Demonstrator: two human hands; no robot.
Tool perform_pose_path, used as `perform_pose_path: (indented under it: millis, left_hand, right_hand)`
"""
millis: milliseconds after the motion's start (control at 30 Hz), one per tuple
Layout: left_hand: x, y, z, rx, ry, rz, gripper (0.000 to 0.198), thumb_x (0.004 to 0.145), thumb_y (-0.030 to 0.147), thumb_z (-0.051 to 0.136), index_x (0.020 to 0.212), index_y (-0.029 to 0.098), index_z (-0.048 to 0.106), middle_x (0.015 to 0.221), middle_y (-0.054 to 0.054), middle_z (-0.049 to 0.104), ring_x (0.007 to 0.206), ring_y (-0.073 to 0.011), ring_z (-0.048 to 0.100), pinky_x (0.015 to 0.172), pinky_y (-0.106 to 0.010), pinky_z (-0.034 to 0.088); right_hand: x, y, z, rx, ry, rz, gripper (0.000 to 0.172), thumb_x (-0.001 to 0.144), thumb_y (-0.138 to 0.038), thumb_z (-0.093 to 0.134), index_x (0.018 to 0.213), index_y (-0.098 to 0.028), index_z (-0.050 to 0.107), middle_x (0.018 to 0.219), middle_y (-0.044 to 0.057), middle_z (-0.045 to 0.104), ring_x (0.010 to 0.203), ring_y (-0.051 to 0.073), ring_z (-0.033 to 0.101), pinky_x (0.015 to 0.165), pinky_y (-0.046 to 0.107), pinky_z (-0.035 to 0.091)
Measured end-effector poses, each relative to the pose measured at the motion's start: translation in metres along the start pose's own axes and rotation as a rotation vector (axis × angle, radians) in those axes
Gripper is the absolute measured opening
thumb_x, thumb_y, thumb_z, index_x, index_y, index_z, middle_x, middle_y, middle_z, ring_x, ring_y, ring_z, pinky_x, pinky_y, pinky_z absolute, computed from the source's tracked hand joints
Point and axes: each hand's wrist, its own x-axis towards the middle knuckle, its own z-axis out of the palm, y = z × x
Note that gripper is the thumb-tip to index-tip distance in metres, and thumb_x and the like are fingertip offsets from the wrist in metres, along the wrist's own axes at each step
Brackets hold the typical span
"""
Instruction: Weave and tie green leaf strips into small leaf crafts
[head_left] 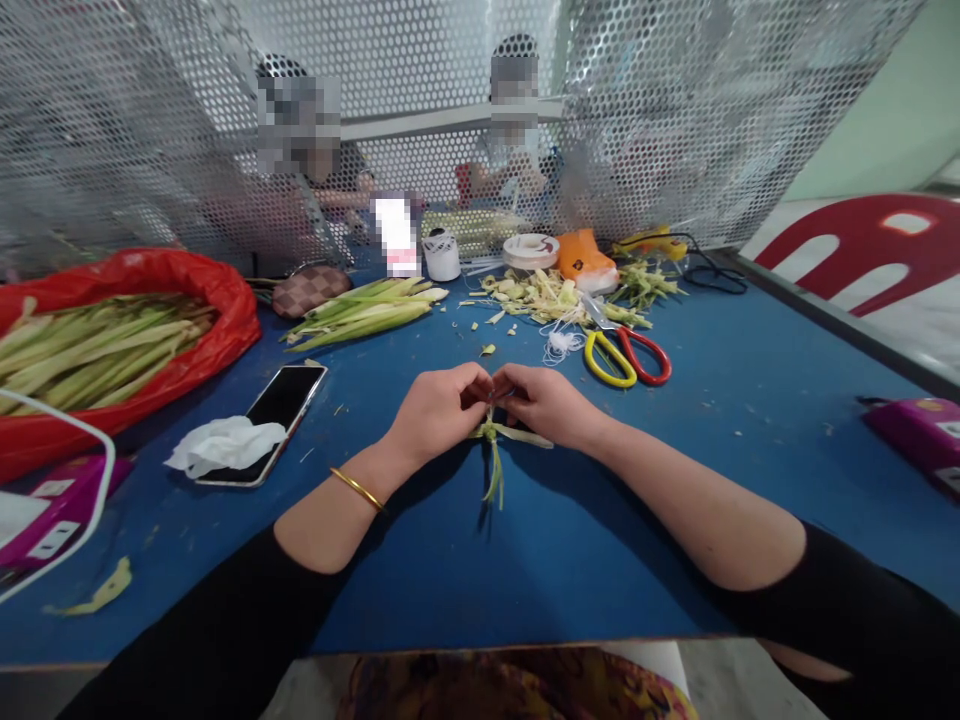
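Between my two hands, over the middle of the blue table (450, 560), is a small figure of knotted green leaf strips (491, 440) with narrow ends hanging down and out to the sides. My left hand (442, 405) pinches its upper end with thumb and forefinger. From the other side my right hand (546, 405) pinches at the same spot, fingertips nearly meeting the left ones. What lies right between the fingertips is mostly hidden. Beyond the right hand lie scissors (621, 357) with one yellow and one red handle, beside tangled white thread (561, 343).
A red plastic bag (244, 305) of long leaves stands at left, near a phone (289, 395) with a crumpled tissue (225, 445). Farther back are a leaf bundle (367, 308), leaf scraps (532, 292), a tape roll (531, 250) and an orange packet (585, 258). Two people sit behind a perforated screen (420, 60).
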Motion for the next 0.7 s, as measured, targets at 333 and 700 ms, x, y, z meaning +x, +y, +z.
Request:
perform_pose_path:
  millis: [333, 700]
  left_hand:
    - [-0.004, 0.001, 0.005, 0.194, 0.076, 0.16, 0.017, 0.078, 0.015, 0.055, 0.092, 0.022, 0.063, 0.09, -0.003, 0.072, 0.084, -0.0163, 0.066, 0.077, -0.025, 0.045]
    - [0.002, -0.004, 0.002, 0.031, 0.125, -0.017, 0.011, 0.074, 0.017, 0.064, 0.084, 0.021, 0.064, 0.076, 0.001, 0.07, 0.07, -0.0134, 0.064, 0.068, -0.024, 0.046]
  right_hand:
    - [0.003, 0.003, -0.002, 0.068, 0.045, 0.028, 0.011, 0.071, -0.01, 0.06, 0.072, -0.017, 0.068, 0.076, 0.001, 0.061, 0.061, 0.012, 0.058, 0.059, 0.026, 0.046]
    - [0.001, 0.006, -0.013, -0.112, 0.019, -0.151, 0.017, 0.072, -0.005, 0.059, 0.068, -0.018, 0.068, 0.08, 0.002, 0.058, 0.07, 0.013, 0.057, 0.063, 0.025, 0.045]
